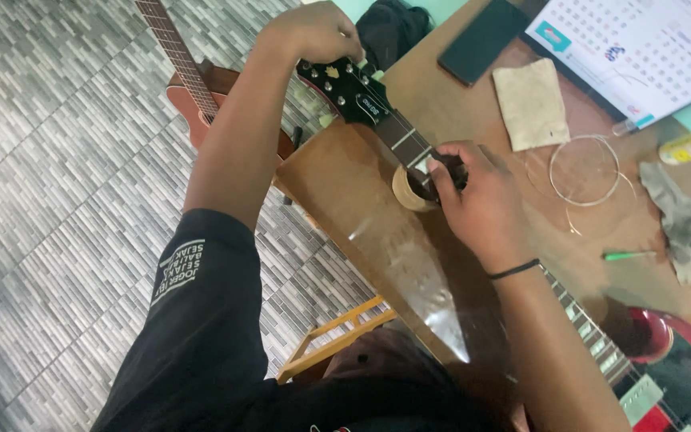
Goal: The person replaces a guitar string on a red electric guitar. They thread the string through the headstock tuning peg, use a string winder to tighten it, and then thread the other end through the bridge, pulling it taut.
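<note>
Pinching a tuning peg on the black headstock (349, 90) with the left hand (309, 32), fingers closed tight on it. Right hand (477, 196) wrapped around the electric guitar's neck (409, 144) near the nut, probably steadying strings while the peg gets worked. Neck propped on a tape roll (406, 192) so the headstock hangs off the desk (345, 184) edge. Red body (673, 376) at lower right. Further out: coiled string (585, 170), tan cloth (531, 104), black phone (483, 40), calendar (641, 52), acoustic guitar (193, 92) on the floor.
</note>
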